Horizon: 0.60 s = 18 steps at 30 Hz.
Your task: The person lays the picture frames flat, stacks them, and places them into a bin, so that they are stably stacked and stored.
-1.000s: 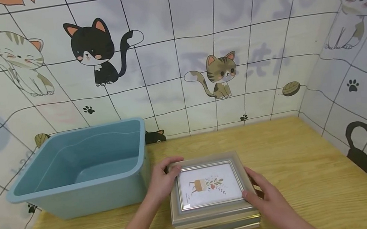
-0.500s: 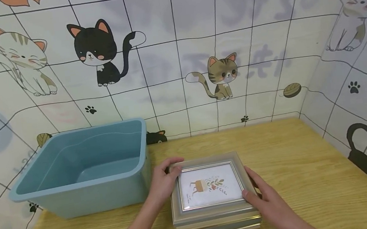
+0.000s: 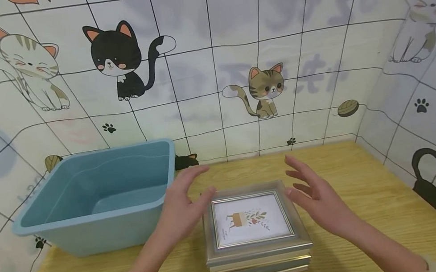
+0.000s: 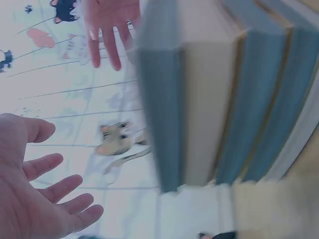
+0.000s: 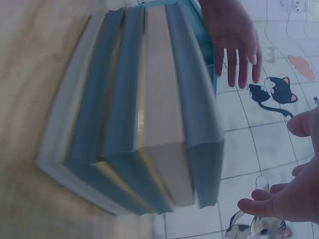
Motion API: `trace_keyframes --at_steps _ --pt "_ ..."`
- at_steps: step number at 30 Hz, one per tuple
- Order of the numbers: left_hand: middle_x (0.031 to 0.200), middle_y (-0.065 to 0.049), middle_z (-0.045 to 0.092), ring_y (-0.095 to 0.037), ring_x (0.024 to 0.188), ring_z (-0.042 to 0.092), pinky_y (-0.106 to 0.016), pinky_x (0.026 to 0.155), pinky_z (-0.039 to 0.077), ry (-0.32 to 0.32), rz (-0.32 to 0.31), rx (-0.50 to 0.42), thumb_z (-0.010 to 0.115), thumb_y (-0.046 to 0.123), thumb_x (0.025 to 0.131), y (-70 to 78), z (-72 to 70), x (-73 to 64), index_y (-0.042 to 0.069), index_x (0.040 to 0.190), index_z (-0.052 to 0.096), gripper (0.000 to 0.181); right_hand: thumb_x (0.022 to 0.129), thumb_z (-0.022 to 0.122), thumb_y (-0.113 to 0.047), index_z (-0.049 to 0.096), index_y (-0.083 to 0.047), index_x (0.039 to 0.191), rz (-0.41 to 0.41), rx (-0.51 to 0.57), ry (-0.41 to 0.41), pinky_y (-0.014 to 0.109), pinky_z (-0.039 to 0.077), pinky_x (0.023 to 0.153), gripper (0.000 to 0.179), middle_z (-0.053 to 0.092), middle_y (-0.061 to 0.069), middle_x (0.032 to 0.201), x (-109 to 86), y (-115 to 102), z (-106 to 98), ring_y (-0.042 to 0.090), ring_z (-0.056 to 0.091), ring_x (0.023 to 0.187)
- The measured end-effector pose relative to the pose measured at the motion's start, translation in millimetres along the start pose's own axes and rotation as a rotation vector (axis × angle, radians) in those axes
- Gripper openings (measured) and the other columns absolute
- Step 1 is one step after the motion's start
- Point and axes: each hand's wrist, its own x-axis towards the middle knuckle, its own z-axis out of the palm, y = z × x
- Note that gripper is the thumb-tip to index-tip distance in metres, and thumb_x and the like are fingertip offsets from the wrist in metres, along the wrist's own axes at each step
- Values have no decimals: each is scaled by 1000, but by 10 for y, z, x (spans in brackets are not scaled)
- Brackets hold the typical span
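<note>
A stack of several picture frames (image 3: 260, 257) lies on the wooden table, its edges silver, gold and bluish. The top picture frame (image 3: 252, 219) faces up and shows a drawing of a plant in an orange pot. My left hand (image 3: 179, 207) hovers at the stack's upper left corner, fingers spread and holding nothing. Opposite it, my right hand (image 3: 322, 198) is raised by the right edge with relaxed fingers, also bare. Both wrist views show a gap between the near hand and the stack's side (image 4: 209, 109).
On the left of the table stands a blue plastic tub (image 3: 95, 230), its inside bare where visible. A wall covering (image 3: 194, 67) with cat drawings rises behind the wooden table (image 3: 371, 208) and along its right side.
Both hands have let go of the top picture frame and lifted away from its sides. The stack stays where it was, with the top frame resting on it.
</note>
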Motion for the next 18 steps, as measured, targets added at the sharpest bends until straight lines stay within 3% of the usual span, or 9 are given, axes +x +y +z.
trace_keyframes --at_steps 4,6,11,18 --pt "141 -6 59 -28 136 49 -58 106 41 36 29 26 72 11 97 96 -295 4 12 139 62 44 103 59 -5 27 -8 162 -16 5 -59 51 38 112 68 30 17 164 213 -134 72 40 38 143" --pt "142 -7 59 -29 137 49 -58 106 41 55 20 51 71 11 98 111 -451 -11 12 140 61 43 103 60 -8 26 -9 163 -9 4 -94 60 35 111 68 28 15 165 324 -177 135 40 37 144" --pt "143 -10 57 -35 136 48 -60 104 40 97 -57 148 68 18 100 19 -844 -109 13 142 60 43 103 62 -17 26 -14 164 20 -17 -169 60 35 112 71 27 10 166 621 -265 320 38 38 145" --pt "148 -21 50 -50 135 43 -68 98 38 148 -150 298 65 25 103 -358 -1368 -255 12 150 53 50 103 61 -30 18 -17 166 62 -89 -318 59 37 110 78 23 9 168 980 -404 663 37 38 144"
